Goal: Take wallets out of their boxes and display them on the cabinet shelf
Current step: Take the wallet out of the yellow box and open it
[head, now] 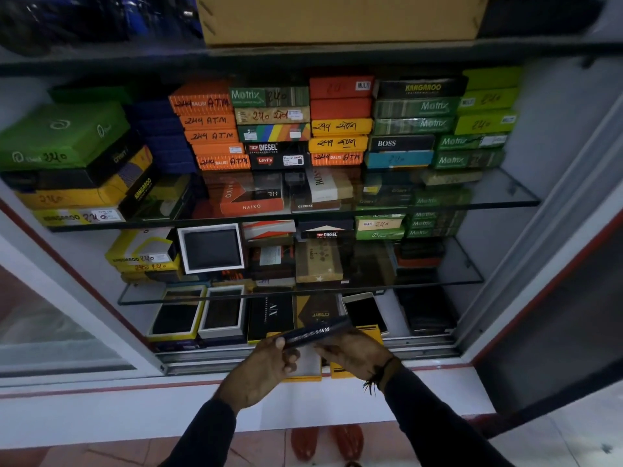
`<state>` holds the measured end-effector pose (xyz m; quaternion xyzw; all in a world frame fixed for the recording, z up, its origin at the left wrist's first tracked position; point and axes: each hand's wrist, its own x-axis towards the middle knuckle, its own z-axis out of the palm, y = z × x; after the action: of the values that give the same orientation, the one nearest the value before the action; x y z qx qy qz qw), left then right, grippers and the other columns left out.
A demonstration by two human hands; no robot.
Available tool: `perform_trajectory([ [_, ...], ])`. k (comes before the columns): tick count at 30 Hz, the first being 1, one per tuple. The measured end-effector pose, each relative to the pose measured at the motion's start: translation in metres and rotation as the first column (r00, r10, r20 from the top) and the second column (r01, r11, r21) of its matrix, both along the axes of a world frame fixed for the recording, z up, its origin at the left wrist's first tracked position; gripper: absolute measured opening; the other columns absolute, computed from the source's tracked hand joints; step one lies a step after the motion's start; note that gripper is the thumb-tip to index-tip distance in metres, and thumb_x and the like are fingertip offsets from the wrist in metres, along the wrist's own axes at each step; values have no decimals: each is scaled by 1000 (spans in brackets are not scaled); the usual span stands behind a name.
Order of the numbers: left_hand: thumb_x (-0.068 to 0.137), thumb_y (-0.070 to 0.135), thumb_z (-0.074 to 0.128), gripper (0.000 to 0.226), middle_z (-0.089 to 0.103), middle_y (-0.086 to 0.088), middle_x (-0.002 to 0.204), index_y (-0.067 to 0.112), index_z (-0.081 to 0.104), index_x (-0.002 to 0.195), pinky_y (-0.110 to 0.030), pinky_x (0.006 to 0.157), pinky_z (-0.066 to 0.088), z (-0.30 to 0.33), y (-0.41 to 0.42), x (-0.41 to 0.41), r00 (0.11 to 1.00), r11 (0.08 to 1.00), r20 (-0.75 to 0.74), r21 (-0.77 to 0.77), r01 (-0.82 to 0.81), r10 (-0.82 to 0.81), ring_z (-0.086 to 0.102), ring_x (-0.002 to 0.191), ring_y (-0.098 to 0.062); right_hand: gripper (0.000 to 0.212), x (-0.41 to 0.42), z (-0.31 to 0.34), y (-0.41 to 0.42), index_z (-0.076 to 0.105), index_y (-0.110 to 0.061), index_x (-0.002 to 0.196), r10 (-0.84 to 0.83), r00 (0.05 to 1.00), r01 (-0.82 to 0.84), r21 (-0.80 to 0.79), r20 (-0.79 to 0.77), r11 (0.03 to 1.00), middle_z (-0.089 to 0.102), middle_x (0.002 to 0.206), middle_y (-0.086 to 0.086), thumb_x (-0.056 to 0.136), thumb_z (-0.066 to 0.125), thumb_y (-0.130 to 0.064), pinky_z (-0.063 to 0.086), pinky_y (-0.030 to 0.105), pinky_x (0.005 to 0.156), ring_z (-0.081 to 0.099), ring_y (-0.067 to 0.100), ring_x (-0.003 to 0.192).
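Note:
A dark zip wallet (315,333) is held edge-up in front of the bottom cabinet shelf. My left hand (263,369) grips its left end and my right hand (354,353) holds its right side. Under my hands lies an open yellow box (367,330) with its lid (305,374) on the cabinet's front edge. On the bottom shelf stand open boxes with dark wallets inside: a yellow-rimmed one (175,318) and a white one (224,313). Another open white box (211,248) leans upright on the middle glass shelf.
Stacked closed wallet boxes fill the upper glass shelf (505,200) and the middle glass shelf (465,274). A sliding glass door (50,318) stands at the left and another door (556,298) at the right. A brown carton (340,18) sits on top.

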<state>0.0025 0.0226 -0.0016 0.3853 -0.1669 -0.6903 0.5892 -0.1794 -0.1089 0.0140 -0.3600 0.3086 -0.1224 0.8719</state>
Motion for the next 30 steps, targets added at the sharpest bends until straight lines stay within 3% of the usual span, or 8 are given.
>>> perform_trajectory([
  [4, 59, 32, 97, 63, 67, -7, 91, 7, 73, 111, -27, 60, 47, 0, 4, 7, 995, 1000, 103, 20, -21, 19, 56, 72, -16, 26, -18, -2, -19, 66, 1, 115, -86, 993, 74, -144, -76, 987, 68, 122, 19, 90, 59, 2, 60, 31, 84, 67, 31, 111],
  [7, 52, 35, 99, 76, 65, -4, 90, 10, 71, 119, -28, 64, 45, -4, 9, 9, 954, 987, 281, 91, -132, 101, 54, 79, -17, 30, -34, 8, -30, 70, -3, 106, -189, 978, 163, -233, -93, 959, 71, 110, 18, 77, 72, 2, 58, 32, 81, 69, 27, 98],
  [10, 53, 32, 94, 76, 70, -6, 115, 14, 67, 121, -35, 76, 41, -8, 9, -1, 885, 959, 429, 127, -255, 178, 59, 99, -20, 25, -39, 25, -24, 68, -9, 91, -257, 953, 191, -338, -161, 921, 72, 96, 14, 72, 79, 2, 58, 33, 77, 68, 27, 91],
  [12, 51, 34, 94, 75, 71, -4, 120, 13, 65, 117, -36, 78, 40, -7, 3, -16, 861, 939, 451, 124, -320, 234, 60, 102, -20, 22, -30, 35, -8, 68, -10, 85, -255, 955, 179, -393, -150, 902, 74, 90, 11, 71, 80, 2, 58, 32, 73, 70, 24, 87],
  [15, 37, 42, 100, 87, 76, 0, 105, 11, 64, 110, -33, 76, 44, -8, -7, -37, 854, 936, 451, 101, -338, 260, 68, 92, -16, 21, -11, 40, 23, 71, -11, 78, -212, 965, 92, -548, -158, 831, 75, 77, 5, 67, 85, -1, 60, 28, 66, 72, 15, 73],
  [19, 35, 40, 101, 101, 77, -4, 98, -4, 61, 116, -29, 72, 51, -16, -10, -44, 839, 932, 466, 76, -354, 280, 72, 87, -17, 21, -7, 35, 33, 73, -11, 71, -244, 956, 73, -673, -163, 736, 74, 67, 4, 60, 91, -8, 60, 32, 64, 70, 17, 65],
  [24, 69, 7, 87, 47, 70, -26, 119, 0, 66, 111, -29, 73, 56, -24, -11, -49, 837, 944, 490, 78, -321, 245, 73, 89, -20, 24, -15, 32, 30, 72, -19, 64, -237, 958, 61, -689, -163, 722, 73, 59, -5, 59, 92, -9, 56, 23, 57, 69, 7, 58],
  [30, 52, 26, 96, 75, 73, -16, 116, 1, 64, 115, -28, 80, 54, -23, -11, -42, 839, 951, 496, 78, -300, 224, 72, 102, -23, 19, -42, 30, 4, 73, -8, 72, -356, 916, 168, -628, -187, 760, 72, 60, -5, 64, 86, 3, 51, 18, 51, 67, 6, 57],
])
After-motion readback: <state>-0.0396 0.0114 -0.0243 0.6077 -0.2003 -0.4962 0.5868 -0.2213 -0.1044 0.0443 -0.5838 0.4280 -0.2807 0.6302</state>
